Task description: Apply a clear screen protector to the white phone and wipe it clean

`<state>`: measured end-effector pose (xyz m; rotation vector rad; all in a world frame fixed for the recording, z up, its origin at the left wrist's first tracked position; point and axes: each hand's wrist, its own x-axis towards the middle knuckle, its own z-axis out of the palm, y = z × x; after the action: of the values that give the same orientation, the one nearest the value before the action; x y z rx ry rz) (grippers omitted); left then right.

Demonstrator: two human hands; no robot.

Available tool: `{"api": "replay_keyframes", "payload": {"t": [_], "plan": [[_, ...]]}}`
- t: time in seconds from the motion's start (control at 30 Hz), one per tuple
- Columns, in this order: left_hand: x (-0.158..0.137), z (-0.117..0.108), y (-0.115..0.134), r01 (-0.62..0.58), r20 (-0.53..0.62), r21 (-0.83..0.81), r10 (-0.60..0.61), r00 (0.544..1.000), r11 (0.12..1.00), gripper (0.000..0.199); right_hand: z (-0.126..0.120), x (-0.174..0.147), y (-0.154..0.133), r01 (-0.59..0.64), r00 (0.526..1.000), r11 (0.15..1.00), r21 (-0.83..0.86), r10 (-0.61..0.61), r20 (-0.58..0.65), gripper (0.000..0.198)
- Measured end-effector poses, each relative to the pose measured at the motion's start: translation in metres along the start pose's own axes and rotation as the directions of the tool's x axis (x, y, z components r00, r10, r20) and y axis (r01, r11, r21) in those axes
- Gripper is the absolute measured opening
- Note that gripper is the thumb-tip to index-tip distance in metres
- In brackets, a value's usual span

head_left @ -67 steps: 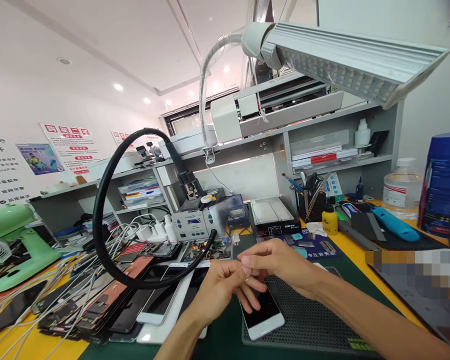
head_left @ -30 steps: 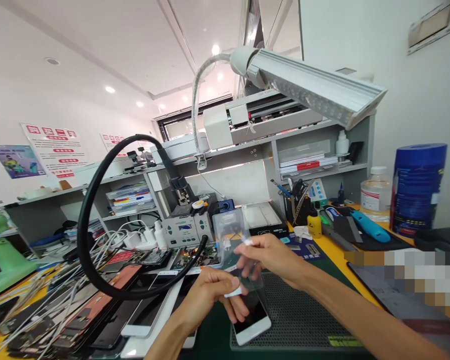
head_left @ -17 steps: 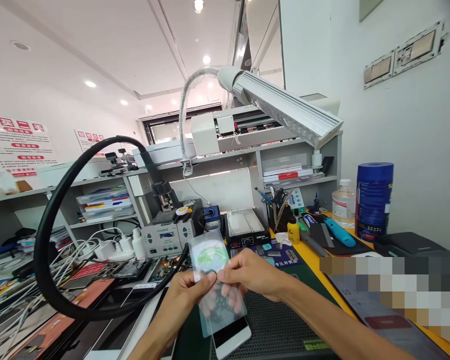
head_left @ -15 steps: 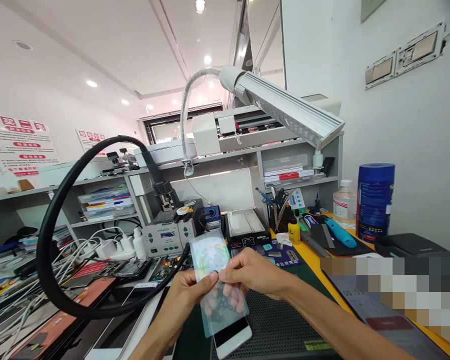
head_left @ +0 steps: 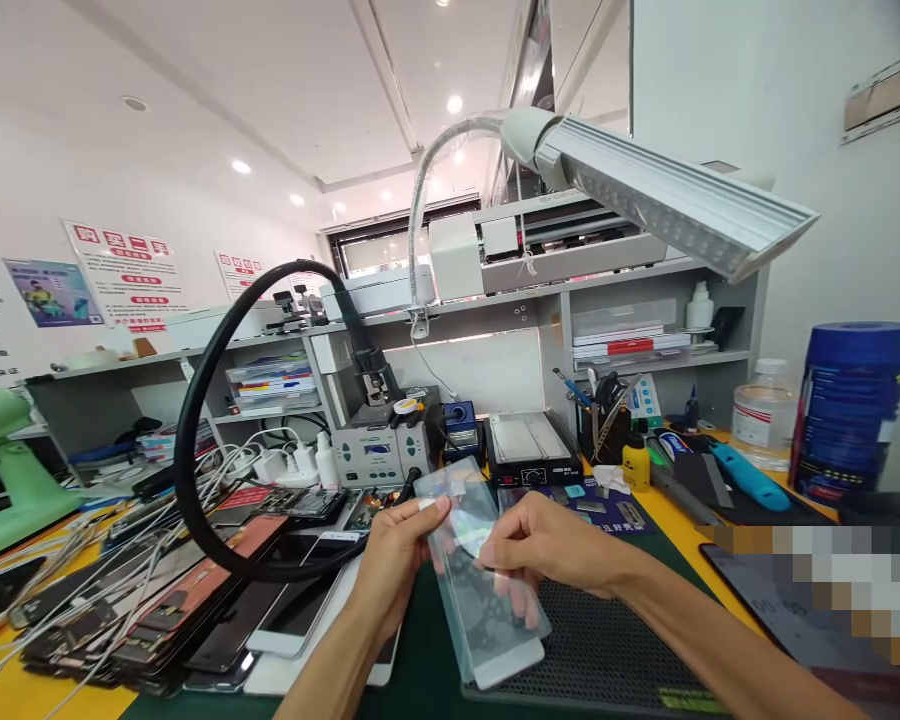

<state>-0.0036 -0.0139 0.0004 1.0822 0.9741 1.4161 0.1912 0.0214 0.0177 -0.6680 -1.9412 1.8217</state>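
My left hand (head_left: 396,552) pinches the upper left edge of a clear plastic film sheet (head_left: 471,590), thumb on top. My right hand (head_left: 551,540) is closed at the film's right side, its thumb and forefinger pinching the film near the middle. Its other fingers show through the clear plastic. Below the film's lower end is a white phone (head_left: 508,664), mostly covered by the sheet; whether the two touch, I cannot tell. Under them lies a black perforated mat (head_left: 607,640).
Phones and phone parts (head_left: 195,610) are stacked at left among white cables. A black hose (head_left: 184,450) loops from the grey soldering station (head_left: 375,460). Behind my hands stands a heating plate (head_left: 532,450). A lamp (head_left: 675,190) hangs overhead; a blue canister (head_left: 851,415) stands right.
My left hand has moved up the film's left edge, and the right hand has shifted away from it. The film now covers more of the phone. The view has swung left.
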Motion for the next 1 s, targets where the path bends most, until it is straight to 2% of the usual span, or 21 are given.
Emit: {"api": "replay_keyframes", "payload": {"t": [0.23,0.37,0.47,0.53,0.6,0.73,0.83,1.0], "plan": [[0.002,-0.003,0.002,-0.020,-0.028,-0.092,0.017,0.999,0.996,0.024,0.000,-0.003,-0.002,0.006,0.999,1.000,-0.004,-0.006,0.046,0.038],[-0.001,-0.005,0.004,-0.055,0.003,-0.034,0.055,0.998,0.998,0.029,-0.003,-0.005,-0.001,-0.018,0.996,1.000,0.008,0.017,0.082,0.032],[-0.004,-0.006,0.002,-0.093,0.050,0.000,0.093,0.994,0.996,0.031,-0.001,-0.005,0.000,0.043,0.993,0.999,0.004,-0.043,0.110,0.030],[-0.006,-0.006,0.000,-0.094,0.098,0.021,0.092,0.991,0.995,0.033,0.004,-0.002,0.001,0.109,0.992,0.994,0.033,-0.111,0.056,0.032],[-0.008,-0.006,-0.003,-0.104,0.160,0.061,0.093,0.983,0.993,0.034,0.009,0.002,0.003,0.162,0.986,0.985,0.066,-0.159,-0.058,0.034],[-0.011,-0.003,-0.004,-0.169,0.247,0.166,0.125,0.961,0.971,0.034,0.017,0.006,0.004,0.212,0.945,0.977,0.034,-0.196,-0.262,0.034],[-0.012,-0.002,-0.001,-0.203,0.283,0.207,0.140,0.949,0.957,0.035,0.017,0.005,0.001,0.215,0.940,0.976,0.032,-0.198,-0.278,0.034],[-0.014,-0.003,0.001,-0.206,0.317,0.191,0.139,0.938,0.960,0.033,0.010,0.002,-0.002,0.197,0.962,0.979,0.060,-0.181,-0.205,0.033]]}}
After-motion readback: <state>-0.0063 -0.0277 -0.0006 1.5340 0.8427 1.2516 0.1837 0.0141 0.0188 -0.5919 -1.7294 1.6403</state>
